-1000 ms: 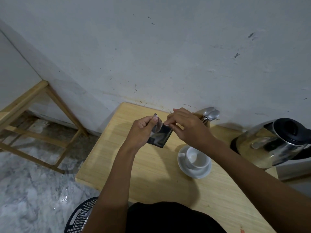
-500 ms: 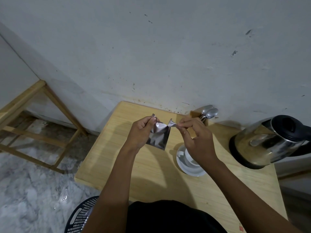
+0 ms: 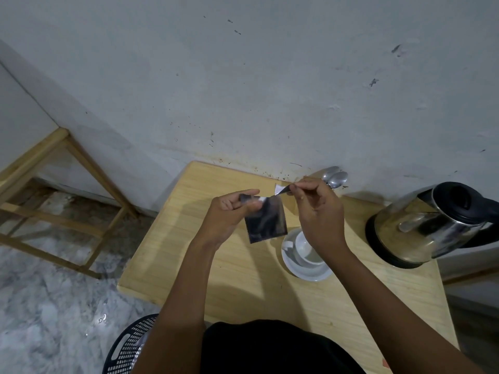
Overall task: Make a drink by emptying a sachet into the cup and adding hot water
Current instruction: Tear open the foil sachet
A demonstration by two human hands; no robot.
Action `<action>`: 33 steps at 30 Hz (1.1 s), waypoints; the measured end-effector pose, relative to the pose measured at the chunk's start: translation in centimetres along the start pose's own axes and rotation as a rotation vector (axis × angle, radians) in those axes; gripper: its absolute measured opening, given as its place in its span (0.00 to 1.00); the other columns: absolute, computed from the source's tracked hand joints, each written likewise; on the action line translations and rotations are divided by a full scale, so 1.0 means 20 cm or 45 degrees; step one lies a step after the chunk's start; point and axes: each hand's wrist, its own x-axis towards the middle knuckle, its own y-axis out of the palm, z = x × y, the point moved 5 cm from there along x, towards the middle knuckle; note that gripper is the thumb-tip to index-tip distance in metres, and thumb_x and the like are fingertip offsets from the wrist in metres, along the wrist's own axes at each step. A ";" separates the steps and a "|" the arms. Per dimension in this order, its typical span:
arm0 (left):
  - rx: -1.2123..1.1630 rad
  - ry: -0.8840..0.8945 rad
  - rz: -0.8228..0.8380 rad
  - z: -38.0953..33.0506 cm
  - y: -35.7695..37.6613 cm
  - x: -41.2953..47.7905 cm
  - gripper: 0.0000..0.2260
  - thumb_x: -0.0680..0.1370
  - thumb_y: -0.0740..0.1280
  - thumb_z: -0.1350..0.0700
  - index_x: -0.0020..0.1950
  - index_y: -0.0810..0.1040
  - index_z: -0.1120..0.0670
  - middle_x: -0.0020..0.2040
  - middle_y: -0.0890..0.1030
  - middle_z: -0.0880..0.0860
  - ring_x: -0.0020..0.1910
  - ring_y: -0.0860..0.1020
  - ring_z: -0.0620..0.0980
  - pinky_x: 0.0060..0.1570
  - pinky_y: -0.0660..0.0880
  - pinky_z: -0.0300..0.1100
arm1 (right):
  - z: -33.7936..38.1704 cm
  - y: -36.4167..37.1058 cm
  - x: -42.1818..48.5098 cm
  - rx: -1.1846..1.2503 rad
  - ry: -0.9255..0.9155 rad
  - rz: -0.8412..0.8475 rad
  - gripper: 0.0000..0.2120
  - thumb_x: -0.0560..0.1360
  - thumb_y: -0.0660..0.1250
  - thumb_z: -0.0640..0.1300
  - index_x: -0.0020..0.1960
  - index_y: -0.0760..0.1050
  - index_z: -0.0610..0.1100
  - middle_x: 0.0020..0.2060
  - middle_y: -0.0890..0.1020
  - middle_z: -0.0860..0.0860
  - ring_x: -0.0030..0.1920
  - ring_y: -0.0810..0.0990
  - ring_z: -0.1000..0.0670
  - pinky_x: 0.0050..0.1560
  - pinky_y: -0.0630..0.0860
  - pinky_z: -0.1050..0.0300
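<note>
Two hands: left hand (image 3: 229, 209) pinches sachet (image 3: 266, 221); right hand (image 3: 316, 209) grips its torn strip (image 3: 280, 190).
Risk: jerky tearing could spill powder beside cup (image 3: 306, 248).

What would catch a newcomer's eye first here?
The two hands at centre: the left hand pinches the dark sachet while the right hand pulls a torn strip off its top, above the table. Just below the right hand sits a white cup on a saucer. A shiny kettle stands at the table's right end.
</note>
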 end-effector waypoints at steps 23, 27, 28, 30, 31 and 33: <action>0.319 0.087 -0.187 0.00 -0.19 -0.01 0.05 0.71 0.74 0.63 0.46 0.85 0.62 0.36 0.86 0.52 0.37 0.84 0.45 0.38 0.79 0.35 | -0.17 -0.13 0.05 -0.055 0.359 -0.238 0.02 0.78 0.68 0.43 0.47 0.78 0.48 0.39 0.84 0.56 0.42 0.83 0.60 0.44 0.75 0.69; 0.298 0.026 -0.177 0.01 -0.20 -0.02 0.07 0.71 0.74 0.64 0.48 0.85 0.63 0.38 0.87 0.49 0.40 0.84 0.45 0.38 0.79 0.34 | -0.28 -0.03 0.03 -0.135 0.543 0.001 0.06 0.78 0.68 0.43 0.53 0.78 0.42 0.40 0.85 0.50 0.37 0.84 0.54 0.44 0.80 0.58; 0.290 0.012 -0.179 0.01 -0.21 -0.03 0.07 0.71 0.74 0.65 0.48 0.85 0.63 0.38 0.87 0.49 0.39 0.84 0.44 0.38 0.78 0.33 | -0.30 0.01 0.01 -0.132 0.597 0.056 0.07 0.78 0.68 0.43 0.55 0.76 0.43 0.40 0.85 0.49 0.36 0.84 0.54 0.43 0.81 0.56; 0.297 -0.004 -0.192 0.02 -0.22 -0.05 0.06 0.71 0.74 0.65 0.47 0.85 0.62 0.37 0.86 0.48 0.38 0.83 0.42 0.37 0.77 0.32 | -0.35 0.09 -0.01 -0.166 0.675 0.162 0.09 0.77 0.69 0.43 0.56 0.73 0.46 0.41 0.84 0.48 0.36 0.84 0.52 0.42 0.80 0.53; 0.309 -0.006 -0.200 0.02 -0.23 -0.06 0.06 0.71 0.74 0.65 0.46 0.85 0.62 0.36 0.86 0.47 0.38 0.83 0.41 0.36 0.76 0.31 | -0.38 0.13 -0.02 -0.203 0.685 0.206 0.09 0.76 0.70 0.42 0.55 0.73 0.46 0.41 0.84 0.48 0.36 0.83 0.52 0.40 0.79 0.54; 0.339 -0.012 -0.210 0.02 -0.24 -0.08 0.04 0.71 0.74 0.63 0.46 0.85 0.61 0.36 0.86 0.48 0.37 0.83 0.42 0.34 0.76 0.32 | -0.43 0.21 -0.03 -0.281 0.676 0.283 0.07 0.76 0.70 0.42 0.53 0.75 0.44 0.40 0.84 0.48 0.36 0.82 0.53 0.34 0.76 0.60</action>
